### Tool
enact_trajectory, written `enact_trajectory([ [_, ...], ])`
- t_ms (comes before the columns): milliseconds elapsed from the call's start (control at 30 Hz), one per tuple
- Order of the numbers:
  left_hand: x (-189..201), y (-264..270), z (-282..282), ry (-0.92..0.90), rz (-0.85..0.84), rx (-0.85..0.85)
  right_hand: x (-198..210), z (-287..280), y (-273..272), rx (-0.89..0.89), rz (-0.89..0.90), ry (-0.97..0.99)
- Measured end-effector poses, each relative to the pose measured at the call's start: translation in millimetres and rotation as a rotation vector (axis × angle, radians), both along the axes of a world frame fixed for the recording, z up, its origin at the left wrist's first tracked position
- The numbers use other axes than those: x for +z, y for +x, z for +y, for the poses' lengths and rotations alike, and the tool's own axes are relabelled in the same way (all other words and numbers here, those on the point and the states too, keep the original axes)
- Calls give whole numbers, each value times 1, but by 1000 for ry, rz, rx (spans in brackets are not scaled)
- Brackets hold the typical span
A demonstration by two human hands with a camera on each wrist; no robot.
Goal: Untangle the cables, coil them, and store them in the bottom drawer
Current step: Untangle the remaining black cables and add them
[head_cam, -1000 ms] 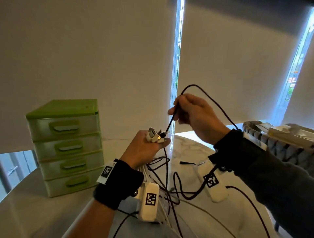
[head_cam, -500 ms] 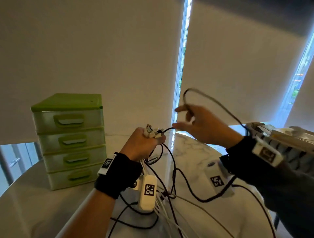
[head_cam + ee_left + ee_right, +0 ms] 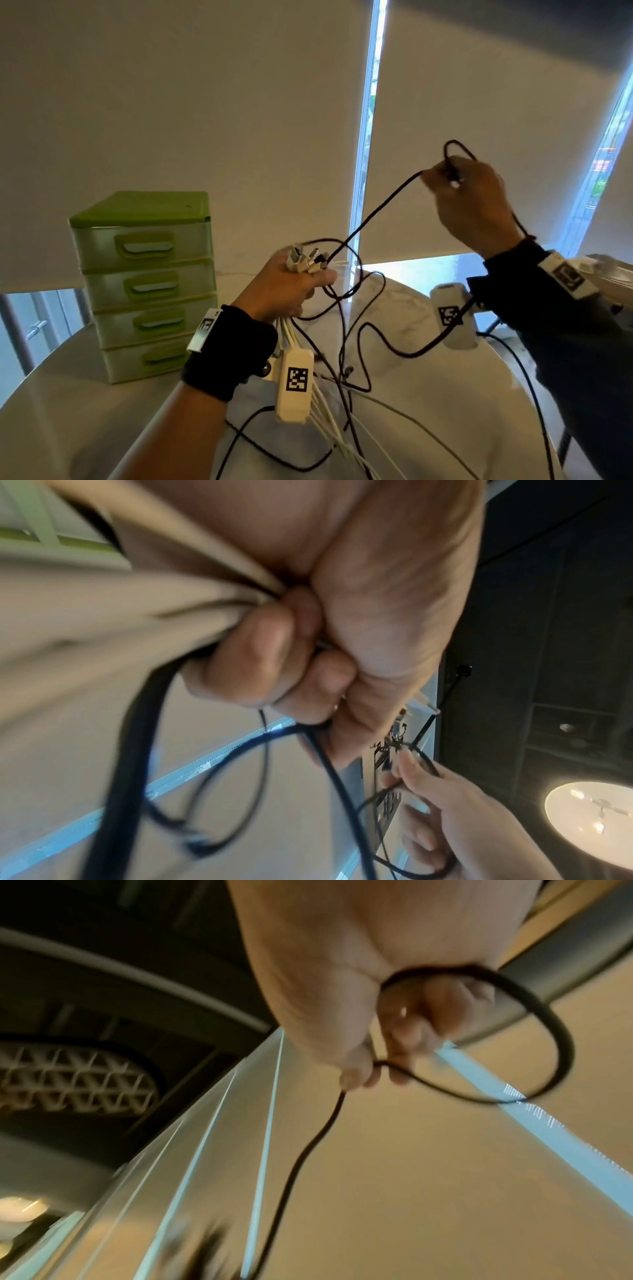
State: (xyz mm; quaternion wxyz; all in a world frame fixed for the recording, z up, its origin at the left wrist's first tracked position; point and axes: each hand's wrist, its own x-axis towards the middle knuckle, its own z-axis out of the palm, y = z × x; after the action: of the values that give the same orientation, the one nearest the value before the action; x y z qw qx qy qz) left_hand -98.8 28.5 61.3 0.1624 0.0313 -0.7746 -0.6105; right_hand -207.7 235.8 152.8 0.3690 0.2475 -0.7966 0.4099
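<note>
My left hand (image 3: 291,287) grips a bundle of white and black cables, their plugs (image 3: 305,258) sticking up out of the fist; in the left wrist view the curled fingers (image 3: 270,666) close round the cords. My right hand (image 3: 459,192) is raised to the right and pinches a black cable (image 3: 376,212), which runs taut down to the plugs and loops above the fingers (image 3: 394,1053). More black and white cables (image 3: 342,411) hang tangled down to the table. The green drawer unit (image 3: 147,284) stands at the left, all drawers shut; the bottom drawer (image 3: 154,358) is lowest.
The round white marble table (image 3: 428,428) lies under the cables. A woven basket with items (image 3: 609,274) sits at the right edge. Roller blinds cover the windows behind. White tagged wrist devices (image 3: 294,383) hang at both wrists.
My right hand has risen and moved right, pulling the black cable taut away from the left hand. The left hand keeps its grip on the plugs.
</note>
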Motion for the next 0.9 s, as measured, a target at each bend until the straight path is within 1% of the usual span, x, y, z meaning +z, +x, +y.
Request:
enact_trajectory([
  [33,-1,-1,-1,28,-10,0,2,6,-3,-35,-35,-35],
  [67,-3,-2,-1,38,-15,6,0,9,-6,-83,-53,-25],
  [100,-5,-3,-1,40,-11,14,-6,10,-8,-148,-37,34],
  [167,-7,-3,0,34,-2,24,-24,6,-7,-260,103,243],
  [200,-8,-3,1,31,-4,23,-35,1,-2,-276,161,361],
  [267,-7,-2,2,16,-12,24,-55,-12,13,-193,224,516],
  [333,-6,-2,4,-2,-28,39,-72,-26,30,-25,238,619],
  [433,-4,0,4,-47,-44,35,-85,-42,40,234,150,763],
  [500,-2,3,5,-92,-41,0,-82,-48,39,368,61,718],
  [533,-2,4,4,-120,-38,-15,-79,-49,37,400,22,685],
  [600,-1,3,2,-152,-26,-9,-73,-49,30,404,-16,643],
  [633,-1,3,0,-139,-22,-1,-70,-46,25,395,-37,577],
  [700,-1,2,-3,-89,-34,-7,-61,-36,16,357,-57,342],
  [800,-4,0,-5,-98,-77,-33,-41,-15,-2,278,-72,-24],
  [900,-8,-2,-7,-124,-109,-36,-28,12,-19,213,-127,-228],
])
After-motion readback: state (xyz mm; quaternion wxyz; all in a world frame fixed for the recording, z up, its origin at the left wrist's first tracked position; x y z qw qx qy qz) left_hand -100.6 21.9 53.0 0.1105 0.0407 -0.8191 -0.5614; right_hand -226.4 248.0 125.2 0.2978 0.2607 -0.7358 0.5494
